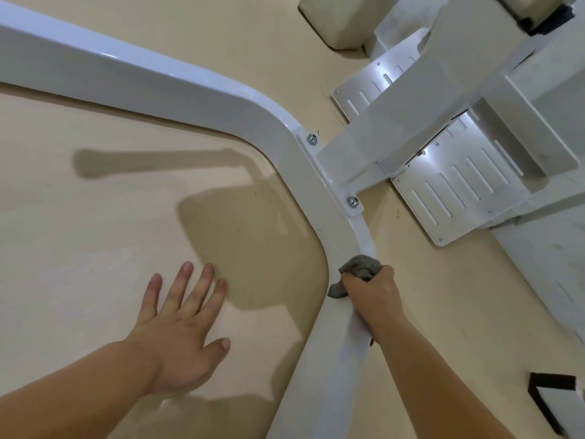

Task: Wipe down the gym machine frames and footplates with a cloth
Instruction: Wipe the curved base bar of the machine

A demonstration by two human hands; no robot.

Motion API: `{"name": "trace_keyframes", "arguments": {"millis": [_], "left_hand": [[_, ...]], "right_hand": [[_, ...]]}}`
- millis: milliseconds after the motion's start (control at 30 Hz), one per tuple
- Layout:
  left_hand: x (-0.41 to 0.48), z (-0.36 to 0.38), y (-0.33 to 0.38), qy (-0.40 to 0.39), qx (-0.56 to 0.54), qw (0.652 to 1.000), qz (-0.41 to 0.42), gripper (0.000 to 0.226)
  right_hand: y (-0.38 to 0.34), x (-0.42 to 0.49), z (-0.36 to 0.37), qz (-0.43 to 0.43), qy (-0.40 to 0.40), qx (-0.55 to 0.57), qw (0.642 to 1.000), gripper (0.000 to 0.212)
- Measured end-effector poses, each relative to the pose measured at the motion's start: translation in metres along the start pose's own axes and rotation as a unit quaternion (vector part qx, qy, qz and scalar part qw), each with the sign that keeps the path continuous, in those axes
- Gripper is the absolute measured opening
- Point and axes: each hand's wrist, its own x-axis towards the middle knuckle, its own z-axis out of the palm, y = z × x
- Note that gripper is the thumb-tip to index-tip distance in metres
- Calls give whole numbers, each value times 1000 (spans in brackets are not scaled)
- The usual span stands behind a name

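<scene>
At lower centre the right hand [372,299] grips a grey cloth [359,267] against the white frame [202,90], just below its bend, while the left hand [180,324] lies flat, fingers spread, on the floor [95,248]; the slotted footplates [456,198] at upper right probably remain to wipe.
</scene>
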Motion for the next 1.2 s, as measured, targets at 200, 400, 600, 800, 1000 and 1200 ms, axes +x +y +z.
{"name": "trace_keyframes", "arguments": {"millis": [200, 400, 600, 800, 1000, 1200], "left_hand": [[0, 2, 3, 4, 11, 1000, -10, 91], [-3, 1, 2, 2, 9, 1000, -6, 94], [-1, 3, 0, 3, 6, 1000, -5, 96], [-2, -1, 0, -12, 2, 1000, -2, 97], [1, -4, -2, -17, 5, 1000, 1, 104], [-3, -3, 9, 26, 14, 1000, -8, 100]], "right_hand": [[-56, 31, 0, -7, -8, -3, 1000, 54], [10, -33, 8, -19, 12, 51, 998, 57], [21, -22, 10, 46, -18, 69, 996, 73], [-34, 36, -1, -54, -2, -48, 997, 70], [13, -43, 12, -57, 43, -37, 997, 88], [59, -143, 45, -26, 65, -54, 996, 101]]}}
